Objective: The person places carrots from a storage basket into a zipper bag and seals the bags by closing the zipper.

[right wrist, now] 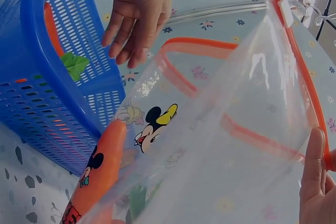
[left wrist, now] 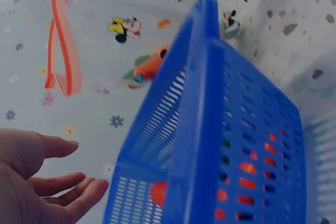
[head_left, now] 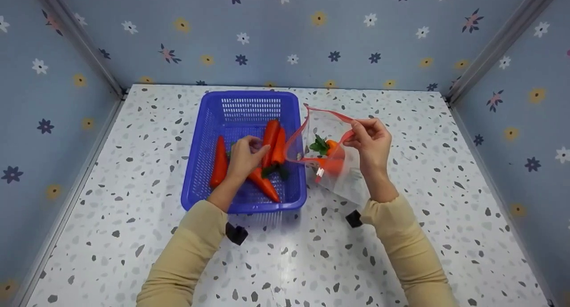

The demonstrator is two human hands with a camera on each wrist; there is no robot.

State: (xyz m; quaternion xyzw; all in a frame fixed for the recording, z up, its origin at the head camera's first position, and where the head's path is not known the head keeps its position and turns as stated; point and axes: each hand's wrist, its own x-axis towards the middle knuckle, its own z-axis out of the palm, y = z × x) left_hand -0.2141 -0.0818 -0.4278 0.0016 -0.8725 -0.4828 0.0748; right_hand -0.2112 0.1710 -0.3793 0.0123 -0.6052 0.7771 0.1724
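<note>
Tan sleeves (head_left: 182, 253) nearest, right hand (head_left: 372, 149) pinches zip bag (head_left: 342, 184), left hand (head_left: 242, 160) hovers, fingers (left wrist: 86, 196) loose, empty, over basket (head_left: 258, 207) of carrots (head_left: 271, 138).

Beneath the left hand (head_left: 242, 159), the way down was crowded by carrots (head_left: 270, 140) and hemmed in by the walls of the basket (head_left: 302, 189). Between it and the right hand (head_left: 372, 142), low passage was barred by the basket's rim, while open air was left above. Just left of the right grip, a gap was formed by the spread mouth of the bag (head_left: 349, 182), narrowed lower down by a bagged carrot (right wrist: 111, 148). Right of that grip, tabletop (head_left: 438, 164) was left free.
</note>
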